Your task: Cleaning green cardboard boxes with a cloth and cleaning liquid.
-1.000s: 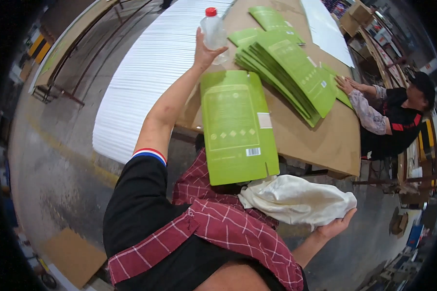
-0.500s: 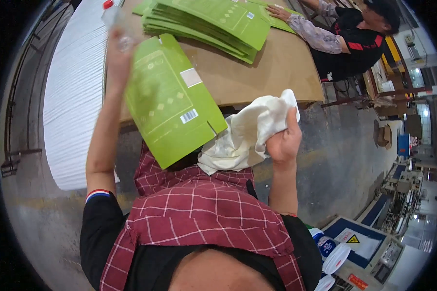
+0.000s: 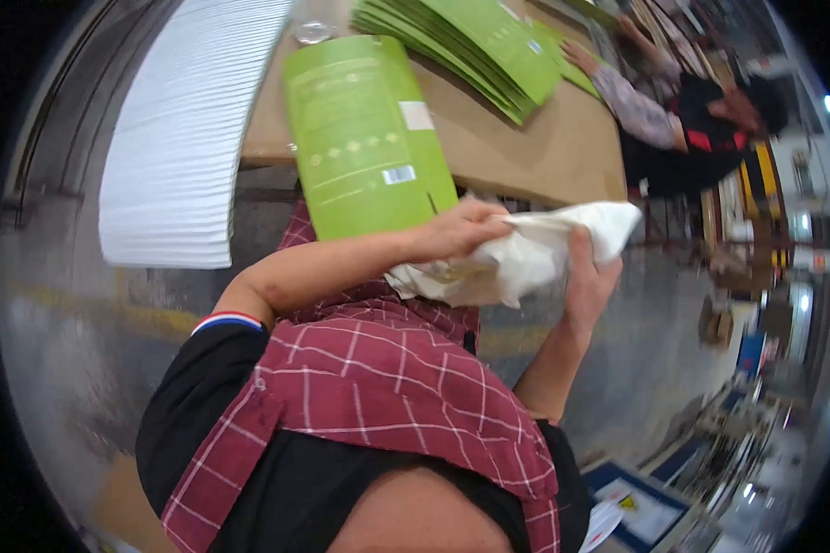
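A crumpled white cloth [image 3: 516, 267] is stretched between my two hands, in front of the table edge. My left hand [image 3: 463, 229] pinches its left part, fingers closed. My right hand [image 3: 588, 281] grips the other end, its thumb pressed over the bunched cloth. Just beyond my left forearm, a flat green printed carton sheet [image 3: 359, 138] lies on the table and overhangs its near edge. The base of a clear plastic bottle [image 3: 314, 32] shows at the sheet's far left corner.
A fanned stack of green carton sheets [image 3: 475, 46] lies farther back on the brown tabletop [image 3: 544, 152]. White stacked sheets [image 3: 184, 138] stand at the left. A co-worker [image 3: 682, 129] works at the far right with a hand on green sheets. Machines [image 3: 719, 452] stand lower right.
My left hand has left the bottle, which now stands on the table, and come right to take hold of the cloth. My right hand still holds the cloth. The view has shifted.
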Motion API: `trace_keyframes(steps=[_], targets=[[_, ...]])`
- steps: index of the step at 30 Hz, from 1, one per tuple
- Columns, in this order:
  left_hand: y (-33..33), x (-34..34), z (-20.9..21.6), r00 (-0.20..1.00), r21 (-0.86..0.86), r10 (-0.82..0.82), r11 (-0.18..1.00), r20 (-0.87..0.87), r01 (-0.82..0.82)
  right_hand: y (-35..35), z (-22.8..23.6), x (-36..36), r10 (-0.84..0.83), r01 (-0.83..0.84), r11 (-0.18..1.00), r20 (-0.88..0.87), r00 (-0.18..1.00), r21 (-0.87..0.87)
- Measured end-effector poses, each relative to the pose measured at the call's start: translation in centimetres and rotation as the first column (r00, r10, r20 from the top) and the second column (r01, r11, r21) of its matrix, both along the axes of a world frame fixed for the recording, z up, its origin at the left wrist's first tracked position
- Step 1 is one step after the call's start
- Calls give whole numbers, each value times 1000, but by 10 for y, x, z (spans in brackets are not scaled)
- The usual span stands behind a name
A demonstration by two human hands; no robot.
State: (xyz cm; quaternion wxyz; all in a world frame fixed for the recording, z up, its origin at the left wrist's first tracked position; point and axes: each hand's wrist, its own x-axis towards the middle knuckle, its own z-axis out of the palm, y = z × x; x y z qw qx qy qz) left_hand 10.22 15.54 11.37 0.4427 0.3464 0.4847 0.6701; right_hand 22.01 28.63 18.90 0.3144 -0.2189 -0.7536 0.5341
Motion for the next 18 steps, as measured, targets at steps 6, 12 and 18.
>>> trace_keyframes(steps=[6, 12, 18], targets=[[-12, -25, -2, 923, 84, 148, 988, -354, -126, -2, -10, -29, -81, -8, 851, -145, 986, -526], [-69, -178, -57, 159, -144, 4, 410, -987, -901, 49, 57, -53, -163, 2, 911, -357, 920, -412], [-101, -201, -96, 229, -346, -312, 395, -922, -851, 0, 58, -137, -255, 401, 905, -571, 781, 145]])
